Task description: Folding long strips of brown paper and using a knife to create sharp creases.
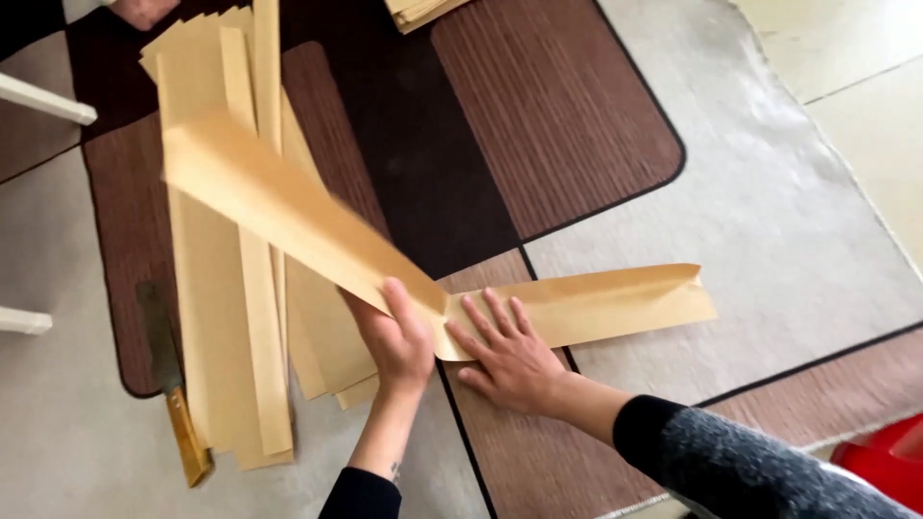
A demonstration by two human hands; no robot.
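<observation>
Nearest the lens: a dark speckled sleeve is entering from lower right, ending in the right hand. This hand is lying flat, fingers spread, palm pressing down on the fold of a long tan paper strip; it is not clenching anything. The left hand is coming up from bottom centre, thumb over and fingers under the same strip, grasping it just left of the fold.

The strip is bending at the hands: one half is lying flat on the rug toward the right, its far end slightly curled; the other half is lifting off the floor and angling up toward upper left, blurred.

Under the raised half, a stack of tan strips is lying lengthwise on the rug. Just left of the stack, a knife with a wooden handle is resting, blade pointing away.

A second tan pile is showing at the top edge. A red object is sitting at lower right.

Open rug is lying right of the strip, pale border and floor tiles beyond.
</observation>
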